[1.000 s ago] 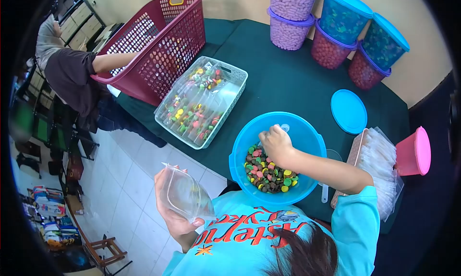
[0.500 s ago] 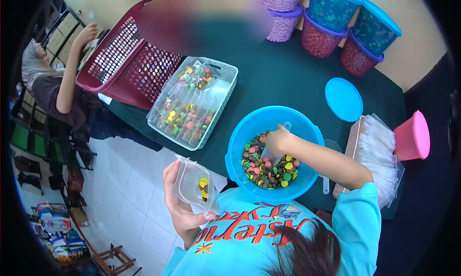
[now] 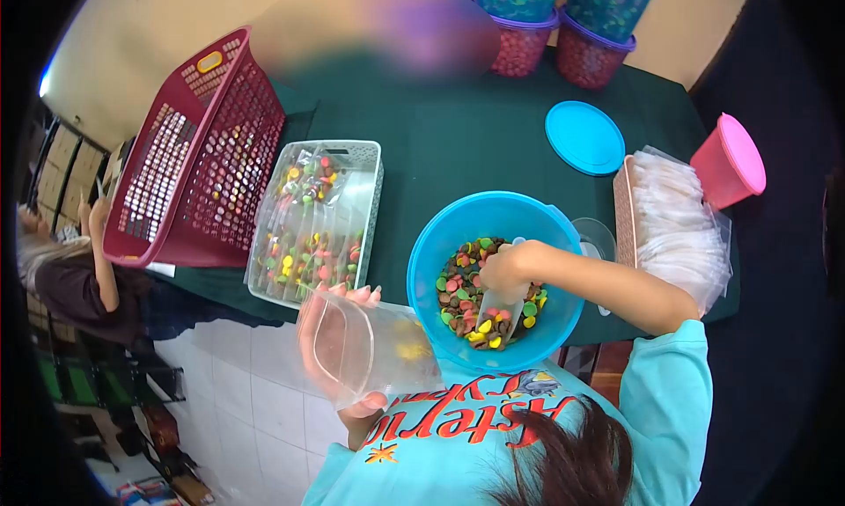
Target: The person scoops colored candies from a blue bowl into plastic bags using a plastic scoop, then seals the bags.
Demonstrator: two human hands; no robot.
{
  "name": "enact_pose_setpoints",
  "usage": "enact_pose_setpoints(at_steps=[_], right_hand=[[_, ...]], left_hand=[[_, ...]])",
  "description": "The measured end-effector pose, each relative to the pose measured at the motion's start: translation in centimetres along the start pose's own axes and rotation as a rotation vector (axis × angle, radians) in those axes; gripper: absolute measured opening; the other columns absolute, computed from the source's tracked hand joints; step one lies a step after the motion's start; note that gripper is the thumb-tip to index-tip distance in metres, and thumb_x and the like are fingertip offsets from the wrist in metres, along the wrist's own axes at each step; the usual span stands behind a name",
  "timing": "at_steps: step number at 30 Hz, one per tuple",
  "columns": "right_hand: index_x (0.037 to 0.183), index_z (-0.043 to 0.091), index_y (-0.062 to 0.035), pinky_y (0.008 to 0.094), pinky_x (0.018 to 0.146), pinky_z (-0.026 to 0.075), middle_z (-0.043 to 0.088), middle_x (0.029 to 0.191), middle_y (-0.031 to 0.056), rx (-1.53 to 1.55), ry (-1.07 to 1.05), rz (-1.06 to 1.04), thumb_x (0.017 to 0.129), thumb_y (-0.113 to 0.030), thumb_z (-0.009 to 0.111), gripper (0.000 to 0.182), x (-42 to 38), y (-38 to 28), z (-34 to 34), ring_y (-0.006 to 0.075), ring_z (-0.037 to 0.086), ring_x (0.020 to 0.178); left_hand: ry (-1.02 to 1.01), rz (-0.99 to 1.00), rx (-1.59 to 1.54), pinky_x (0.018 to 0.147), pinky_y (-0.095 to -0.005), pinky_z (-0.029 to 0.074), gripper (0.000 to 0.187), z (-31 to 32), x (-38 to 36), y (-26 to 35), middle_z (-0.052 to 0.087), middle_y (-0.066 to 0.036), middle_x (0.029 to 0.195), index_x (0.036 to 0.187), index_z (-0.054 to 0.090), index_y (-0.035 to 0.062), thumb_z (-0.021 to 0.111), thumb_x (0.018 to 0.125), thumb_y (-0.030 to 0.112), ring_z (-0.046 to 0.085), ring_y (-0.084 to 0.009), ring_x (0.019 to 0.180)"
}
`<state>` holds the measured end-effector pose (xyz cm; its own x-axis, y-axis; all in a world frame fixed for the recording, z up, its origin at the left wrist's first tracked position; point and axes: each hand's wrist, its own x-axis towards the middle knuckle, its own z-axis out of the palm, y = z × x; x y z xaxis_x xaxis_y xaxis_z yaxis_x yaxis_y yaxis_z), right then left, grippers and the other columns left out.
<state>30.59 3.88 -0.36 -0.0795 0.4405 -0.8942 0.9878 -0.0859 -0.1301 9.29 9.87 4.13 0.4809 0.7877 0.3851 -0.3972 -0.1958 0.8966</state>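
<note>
My left hand [image 3: 330,348] holds a clear plastic bag [image 3: 370,343] with its mouth spread wide and a few yellow pieces at its far end. The bag is just left of a large blue bowl [image 3: 422,268]. Inside the bowl are many round candies [image 3: 458,299] in brown, green, red and yellow. My right hand [image 3: 510,268] reaches into the bowl, its fingers wrapped round a clear scoop [image 3: 495,311] that has candies in and around it.
Filled bags lie in a white basket [image 3: 377,189] beside a maroon basket [image 3: 189,145]. A blue lid [image 3: 584,137], empty bags [image 3: 678,224], a pink tub [image 3: 729,161] and stacked candy tubs [image 3: 594,53] are at the right. Another person [image 3: 84,277] stands at far left.
The view has shifted. My left hand has brought the bag closer to the bowl and turned it. The scoop in my right hand shows more clearly among the candies.
</note>
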Motion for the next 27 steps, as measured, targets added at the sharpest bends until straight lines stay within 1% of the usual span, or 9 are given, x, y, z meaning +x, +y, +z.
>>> enact_pose_setpoints(at_steps=[1,3,4,6,11,17,20,22,27], right_hand=[[0.097,0.063,-0.0067,0.0372,0.078,0.037,0.064,0.086,0.0073,0.018,0.004,0.010,0.069,-0.011,0.055,0.030,-1.0,0.2,-0.2,0.0201,0.058,0.089],[0.109,0.056,-0.0104,0.0394,0.087,0.030,0.061,0.085,0.0107,0.196,0.060,-0.118,0.067,-0.012,0.053,0.043,-2.7,0.9,0.0,0.0241,0.055,0.086],[0.109,0.057,-0.0117,0.0409,0.088,0.026,0.061,0.086,0.0106,0.277,0.148,-0.121,0.066,-0.015,0.054,0.043,-3.1,1.1,0.6,0.0245,0.055,0.085],[0.108,0.057,-0.0111,0.0414,0.087,0.026,0.061,0.087,0.0108,0.363,0.156,-0.136,0.067,-0.016,0.053,0.042,-3.0,1.8,1.4,0.0248,0.055,0.085],[0.107,0.058,-0.0094,0.0435,0.086,0.024,0.062,0.090,0.0110,0.549,0.237,-0.230,0.069,-0.019,0.050,0.040,-3.8,2.9,3.2,0.0256,0.055,0.087],[0.094,0.062,-0.0091,0.0388,0.087,0.025,0.061,0.079,0.0078,0.718,0.257,-0.265,0.067,-0.021,0.052,0.031,-5.9,2.6,3.1,0.0226,0.055,0.080],[0.092,0.062,-0.0081,0.0368,0.084,0.027,0.061,0.076,0.0081,0.715,0.325,-0.256,0.071,-0.023,0.049,0.029,-6.7,2.1,3.0,0.0216,0.054,0.077],[0.083,0.061,-0.0069,0.0342,0.076,0.034,0.060,0.070,0.0081,0.634,0.406,-0.258,0.079,-0.026,0.042,0.028,-7.0,2.0,3.3,0.0214,0.054,0.068],[0.082,0.060,-0.0057,0.0346,0.069,0.037,0.058,0.064,0.0088,0.593,0.404,-0.281,0.078,-0.026,0.042,0.028,-7.0,2.4,3.6,0.0229,0.053,0.063]], left_hand=[[-0.019,-0.003,-0.008,0.089,-0.0471,0.041,0.116,0.4,0.4,-0.1,0.034,-0.016,0.122,0.129,0.021,-0.0029,0.071,0.048,0.063,0.044,-0.0309,0.108],[-0.009,0.004,-0.004,0.089,-0.0487,0.040,0.114,1.2,1.2,-0.1,0.033,-0.016,0.122,0.130,0.019,-0.0025,0.068,0.051,0.065,0.041,-0.0306,0.111],[-0.028,0.001,-0.013,0.089,-0.0487,0.040,0.114,1.6,1.5,-0.1,0.033,-0.016,0.122,0.130,0.019,-0.0025,0.068,0.051,0.065,0.041,-0.0306,0.111],[-0.008,-0.007,-0.296,0.090,-0.0506,0.039,0.113,2.2,2.3,-0.2,0.034,-0.018,0.121,0.128,0.018,-0.0035,0.079,0.049,0.048,0.044,-0.0313,0.107],[-0.052,-0.025,-0.268,0.092,-0.0519,0.037,0.112,2.9,3.4,-1.4,0.031,-0.016,0.124,0.130,0.014,-0.0005,0.078,0.052,0.048,0.041,-0.0309,0.110],[-0.158,-0.056,-0.303,0.095,-0.0492,0.035,0.102,3.3,4.3,-3.1,0.031,-0.015,0.124,0.132,0.014,0.0017,0.076,0.060,0.041,0.039,-0.0307,0.113],[-0.197,-0.105,-0.323,0.096,-0.0468,0.034,0.095,3.5,4.4,-4.3,0.031,-0.013,0.124,0.132,0.016,0.0013,0.074,0.065,0.034,0.038,-0.0296,0.114],[-0.267,-0.166,-0.328,0.098,-0.0443,0.031,0.084,3.2,4.4,-5.3,0.032,-0.012,0.124,0.131,0.018,0.0006,0.070,0.070,0.025,0.037,-0.0272,0.115],[-0.195,-0.204,-0.312,0.098,-0.0412,0.031,0.080,3.3,3.9,-5.7,0.031,-0.012,0.124,0.131,0.019,0.0010,0.069,0.070,0.017,0.037,-0.0254,0.116]])
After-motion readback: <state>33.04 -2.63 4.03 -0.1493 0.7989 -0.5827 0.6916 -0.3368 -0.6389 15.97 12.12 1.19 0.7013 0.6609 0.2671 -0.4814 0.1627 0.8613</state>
